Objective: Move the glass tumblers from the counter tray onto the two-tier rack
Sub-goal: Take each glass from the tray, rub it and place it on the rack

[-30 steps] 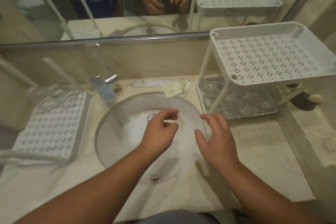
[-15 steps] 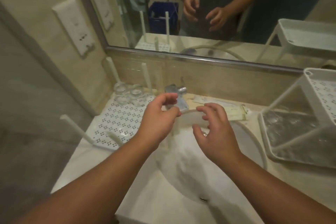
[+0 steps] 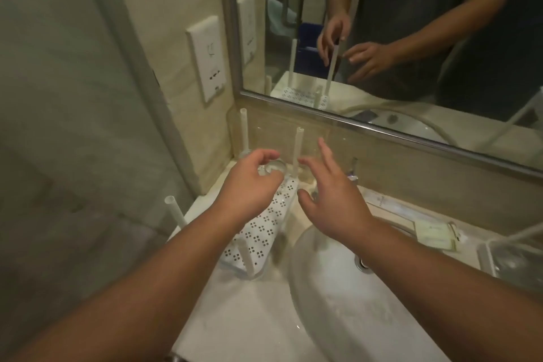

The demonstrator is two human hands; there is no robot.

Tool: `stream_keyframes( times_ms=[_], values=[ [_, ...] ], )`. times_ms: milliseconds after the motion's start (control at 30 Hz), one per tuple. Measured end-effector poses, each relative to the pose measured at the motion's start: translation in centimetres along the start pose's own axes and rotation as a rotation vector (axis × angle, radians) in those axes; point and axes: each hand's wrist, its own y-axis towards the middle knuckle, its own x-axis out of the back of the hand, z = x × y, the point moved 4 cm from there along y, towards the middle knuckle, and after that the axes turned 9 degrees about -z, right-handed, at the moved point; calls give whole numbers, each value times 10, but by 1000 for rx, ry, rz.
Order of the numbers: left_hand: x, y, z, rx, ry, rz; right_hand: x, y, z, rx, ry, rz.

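Note:
A white perforated tray (image 3: 262,231) with upright posts lies on the counter left of the sink. At its far end stands a clear glass tumbler (image 3: 273,170); any others are hidden behind my hands. My left hand (image 3: 249,188) hovers at this tumbler, thumb and fingers curved apart around its rim, and I cannot tell if they touch it. My right hand (image 3: 332,203) is spread open just right of the tray's back post (image 3: 297,153), holding nothing. Only the lower corner of the two-tier rack (image 3: 484,256) shows at the right edge, with blurred glass inside.
The white sink basin (image 3: 332,297) fills the lower middle, its tap (image 3: 353,173) partly hidden behind my right hand. Sachets (image 3: 435,235) lie behind the sink. A mirror (image 3: 411,38) runs above the backsplash. A socket plate (image 3: 208,59) is on the wall at left.
The view has swung left from the rack to the tray. Both hands moved from over the sink to the tray's far end, the left one reaching the tumbler.

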Motion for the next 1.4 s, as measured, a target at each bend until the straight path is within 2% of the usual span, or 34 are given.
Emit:
stream_keyframes(
  times_ms=[167, 567, 733, 967, 1100, 1300, 1400],
  values=[
    [4, 28, 27, 81, 20, -29, -37, 33, 3, 68, -36, 64],
    [-6, 63, 88, 252, 34, -11, -123, 94, -26, -13, -285, 367],
    [-6, 63, 101, 276, 22, -13, -145, 100, -35, -77, -263, 450],
    [-5, 57, 108, 308, 3, -1, -151, 98, -37, -124, -178, 372],
    [-6, 51, 109, 405, -85, 9, -146, 88, -35, -112, -164, 351],
    [-3, 34, 106, 611, -286, 8, -120, 77, -19, -84, -125, 290],
    [1, 25, 100, 733, -513, -40, -97, 77, -2, -34, -101, 219]
  ],
)
